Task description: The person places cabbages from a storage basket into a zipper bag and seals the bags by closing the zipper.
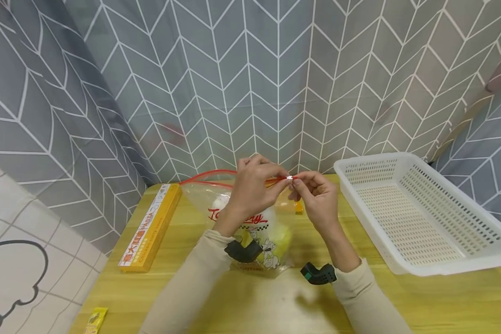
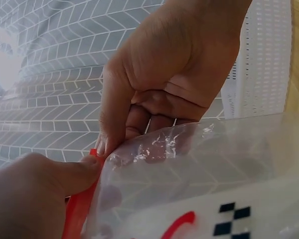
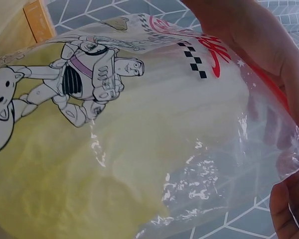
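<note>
A clear zip bag (image 1: pixel 284 232) with red lettering and cartoon figures stands on the table, a yellow and a white item inside it. Its red zip edge (image 2: pixel 79 209) gapes on the left side in the head view. My left hand (image 1: pixel 252 190) pinches this edge near the bag's right corner. Right beside it, my right hand (image 1: pixel 317 197) pinches the corner at a small white slider (image 1: pixel 290 178). Through the clear film in the left wrist view, some right-hand fingers show behind the bag. What lies inside is partly blurred by the plastic.
A yellow pasta box (image 1: pixel 152 227) lies left of the bag. At the right stands a white perforated basket (image 1: pixel 384 232). A small yellow packet (image 1: pixel 96 320) sits at the table's front left, and a patterned curtain (image 1: pixel 259 83) hangs behind the table (image 1: pixel 275 306).
</note>
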`<action>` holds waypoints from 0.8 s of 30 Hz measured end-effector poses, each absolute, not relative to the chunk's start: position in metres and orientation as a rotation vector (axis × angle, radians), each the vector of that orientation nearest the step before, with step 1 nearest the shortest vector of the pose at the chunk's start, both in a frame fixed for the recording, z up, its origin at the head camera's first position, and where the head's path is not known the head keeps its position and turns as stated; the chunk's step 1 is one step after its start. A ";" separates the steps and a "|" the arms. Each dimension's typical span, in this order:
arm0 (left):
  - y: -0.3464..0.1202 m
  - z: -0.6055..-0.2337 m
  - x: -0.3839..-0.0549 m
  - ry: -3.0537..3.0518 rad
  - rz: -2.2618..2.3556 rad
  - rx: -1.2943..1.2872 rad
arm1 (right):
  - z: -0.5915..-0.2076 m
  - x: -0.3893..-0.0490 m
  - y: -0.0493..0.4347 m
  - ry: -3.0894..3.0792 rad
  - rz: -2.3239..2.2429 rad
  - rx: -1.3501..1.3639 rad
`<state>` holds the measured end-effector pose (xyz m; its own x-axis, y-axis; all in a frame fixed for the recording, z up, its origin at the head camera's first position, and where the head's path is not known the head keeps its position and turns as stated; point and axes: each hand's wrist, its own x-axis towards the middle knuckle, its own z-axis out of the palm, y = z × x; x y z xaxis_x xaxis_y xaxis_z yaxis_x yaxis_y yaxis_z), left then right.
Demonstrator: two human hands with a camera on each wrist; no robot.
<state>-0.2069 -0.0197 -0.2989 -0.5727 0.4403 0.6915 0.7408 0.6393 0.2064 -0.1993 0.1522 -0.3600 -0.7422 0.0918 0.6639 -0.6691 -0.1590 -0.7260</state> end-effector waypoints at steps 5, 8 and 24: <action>-0.022 -0.303 -0.207 -2.241 -0.685 -0.912 | -0.360 -0.199 0.152 -1.621 1.923 0.651; -0.024 -0.304 -0.207 -2.237 -0.697 -0.914 | -0.359 -0.198 0.152 -1.626 1.913 0.652; -0.031 -0.306 -0.208 -2.253 -0.698 -0.908 | -0.359 -0.198 0.151 -1.647 1.844 0.646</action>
